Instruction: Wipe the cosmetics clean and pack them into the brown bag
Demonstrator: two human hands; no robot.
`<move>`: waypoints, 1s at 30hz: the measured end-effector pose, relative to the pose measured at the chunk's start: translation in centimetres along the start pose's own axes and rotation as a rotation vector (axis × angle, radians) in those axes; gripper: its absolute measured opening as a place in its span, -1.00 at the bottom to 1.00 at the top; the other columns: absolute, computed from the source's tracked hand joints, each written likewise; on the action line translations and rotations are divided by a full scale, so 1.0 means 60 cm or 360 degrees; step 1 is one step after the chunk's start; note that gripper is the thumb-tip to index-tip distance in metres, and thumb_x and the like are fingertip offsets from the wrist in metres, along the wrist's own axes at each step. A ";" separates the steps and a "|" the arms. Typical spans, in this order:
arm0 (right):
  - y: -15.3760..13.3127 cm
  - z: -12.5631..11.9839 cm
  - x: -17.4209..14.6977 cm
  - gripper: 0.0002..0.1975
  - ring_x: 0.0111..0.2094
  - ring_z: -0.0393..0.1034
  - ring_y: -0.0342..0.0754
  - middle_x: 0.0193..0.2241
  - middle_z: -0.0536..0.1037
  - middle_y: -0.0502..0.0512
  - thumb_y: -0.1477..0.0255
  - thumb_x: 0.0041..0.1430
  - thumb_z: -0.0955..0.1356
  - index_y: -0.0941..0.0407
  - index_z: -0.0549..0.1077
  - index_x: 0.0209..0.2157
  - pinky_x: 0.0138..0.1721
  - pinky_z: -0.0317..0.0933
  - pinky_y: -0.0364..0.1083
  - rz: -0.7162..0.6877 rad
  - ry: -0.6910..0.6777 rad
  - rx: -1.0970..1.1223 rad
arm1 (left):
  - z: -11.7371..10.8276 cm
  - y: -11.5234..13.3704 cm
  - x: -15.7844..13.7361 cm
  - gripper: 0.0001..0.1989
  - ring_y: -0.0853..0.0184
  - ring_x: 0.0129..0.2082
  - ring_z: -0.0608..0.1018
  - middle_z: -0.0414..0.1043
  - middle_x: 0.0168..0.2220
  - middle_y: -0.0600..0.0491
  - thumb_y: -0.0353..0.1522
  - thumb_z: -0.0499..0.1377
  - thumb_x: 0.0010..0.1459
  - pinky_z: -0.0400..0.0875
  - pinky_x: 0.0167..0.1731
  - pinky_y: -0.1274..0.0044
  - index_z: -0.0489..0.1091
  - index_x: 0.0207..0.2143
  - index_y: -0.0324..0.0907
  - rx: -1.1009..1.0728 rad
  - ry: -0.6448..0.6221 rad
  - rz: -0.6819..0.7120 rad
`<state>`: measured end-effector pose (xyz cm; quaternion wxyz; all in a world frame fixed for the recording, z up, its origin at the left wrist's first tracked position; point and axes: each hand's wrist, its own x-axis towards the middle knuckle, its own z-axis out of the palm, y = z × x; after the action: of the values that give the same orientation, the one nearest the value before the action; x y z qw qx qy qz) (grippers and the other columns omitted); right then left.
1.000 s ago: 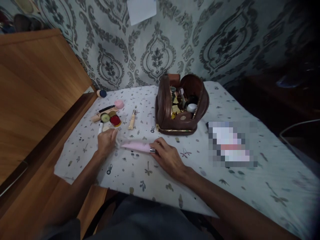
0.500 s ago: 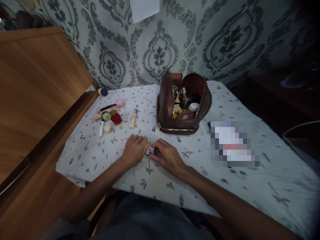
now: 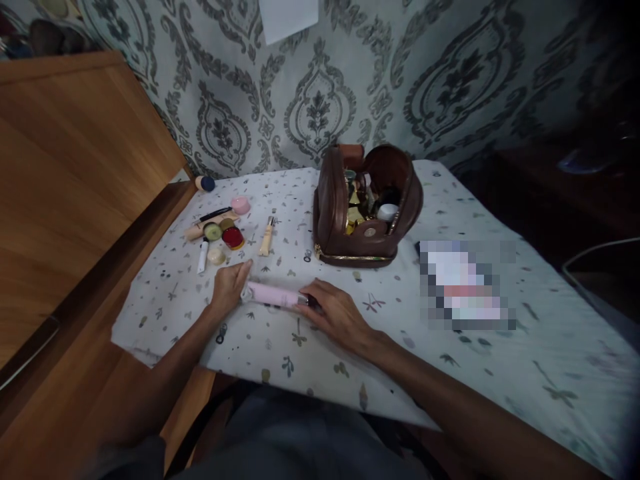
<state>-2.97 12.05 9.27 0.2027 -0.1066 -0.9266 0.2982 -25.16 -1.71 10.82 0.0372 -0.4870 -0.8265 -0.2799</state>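
Note:
A pink cosmetic tube [image 3: 275,295] lies sideways between my hands, just above or on the table's near part; which of the two I cannot tell. My right hand [image 3: 333,310] grips its dark, shiny cap end, with thumb and fingers closed around it. At the other end my left hand [image 3: 231,287] has its fingers curled at the pale tip of the tube, partly hidden. A small cream-coloured tube [image 3: 267,238] with a shiny cap rests beyond my hands. To the left are a red-lidded jar [image 3: 233,237], a cream round pot [image 3: 216,256] and a white tube [image 3: 203,255].
An open brown makeup bag [image 3: 330,207] filled with cosmetics stands at the back centre. A pink puff-like item [image 3: 241,205], a black pencil [image 3: 216,215] and a dark-capped bottle [image 3: 205,183] are at back left. A blurred-out flat object [image 3: 463,283] lies right. A wooden panel [image 3: 85,160] borders the left.
My left hand has moved left along the tube to its far end, uncovering the pink body. My right hand stays at the cap.

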 end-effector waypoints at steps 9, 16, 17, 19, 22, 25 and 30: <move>-0.001 0.004 -0.001 -0.85 -0.39 0.36 -0.10 -0.33 0.47 0.04 0.47 0.19 0.39 0.10 0.38 -0.19 -0.36 0.24 -0.13 0.0000 0.0199 0.0333 | -0.004 0.109 0.021 -0.58 0.34 -0.49 0.36 0.30 -0.55 0.09 -0.23 -0.15 0.38 0.19 -0.41 0.49 0.17 -0.55 -0.12 0.0173 0.0284 0.0233; 0.000 0.011 -0.001 -0.77 -0.35 0.31 -0.08 -0.35 0.38 0.02 0.67 0.03 0.34 0.09 0.27 -0.35 -0.31 0.25 -0.12 0.0010 0.0257 0.0338 | 0.030 0.163 -0.024 -0.67 0.24 -0.38 0.50 0.49 -0.41 0.00 -0.26 -0.08 0.39 0.29 -0.33 0.43 0.36 -0.35 -0.16 0.0520 -0.0320 0.0603; -0.001 0.009 -0.001 -0.76 -0.35 0.31 -0.09 -0.33 0.38 0.02 0.68 0.03 0.34 0.09 0.27 -0.33 -0.31 0.25 -0.12 -0.0002 0.0253 0.0347 | 0.026 0.150 -0.027 -0.67 0.25 -0.39 0.50 0.48 -0.42 0.01 -0.26 -0.08 0.39 0.29 -0.34 0.43 0.36 -0.35 -0.16 0.0553 -0.0351 0.0585; -0.003 0.007 -0.001 -0.75 -0.34 0.32 -0.09 -0.30 0.40 0.04 0.69 0.03 0.33 0.09 0.29 -0.30 -0.30 0.25 -0.12 -0.0027 0.0236 0.0349 | 0.013 0.119 -0.032 -0.67 0.26 -0.38 0.49 0.47 -0.41 0.02 -0.28 -0.09 0.40 0.29 -0.32 0.44 0.36 -0.37 -0.15 0.0549 -0.0397 0.0556; -0.005 0.004 -0.001 -0.75 -0.35 0.33 -0.10 -0.29 0.41 0.04 0.70 0.04 0.31 0.09 0.32 -0.28 -0.32 0.25 -0.12 -0.0016 0.0190 0.0354 | -0.003 0.076 -0.036 -0.64 0.25 -0.33 0.49 0.46 -0.38 0.01 -0.31 -0.13 0.40 0.30 -0.27 0.42 0.36 -0.38 -0.15 0.0489 -0.0406 0.0527; -0.004 0.004 0.001 -0.76 -0.42 0.32 -0.14 -0.37 0.41 -0.02 0.66 0.04 0.31 0.08 0.33 -0.27 -0.37 0.26 -0.14 0.0124 0.0122 0.0536 | -0.007 0.051 -0.038 -0.60 0.25 -0.37 0.48 0.46 -0.41 0.00 -0.30 -0.15 0.40 0.30 -0.29 0.42 0.36 -0.42 -0.16 0.0441 -0.0390 0.0436; -0.003 0.002 0.009 -0.74 -0.37 0.38 -0.12 -0.33 0.48 0.02 0.44 0.08 0.40 0.10 0.38 -0.15 -0.31 0.34 -0.10 0.0294 0.0031 0.1087 | -0.007 0.042 -0.032 -0.50 0.28 -0.48 0.46 0.45 -0.52 0.01 -0.24 -0.18 0.41 0.23 -0.39 0.46 0.34 -0.52 -0.16 0.0424 -0.0342 0.0299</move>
<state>-3.50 12.04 9.44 0.2077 -0.1188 -0.7580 0.6068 -22.15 -2.51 11.62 0.0389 -0.5798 -0.8064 -0.1096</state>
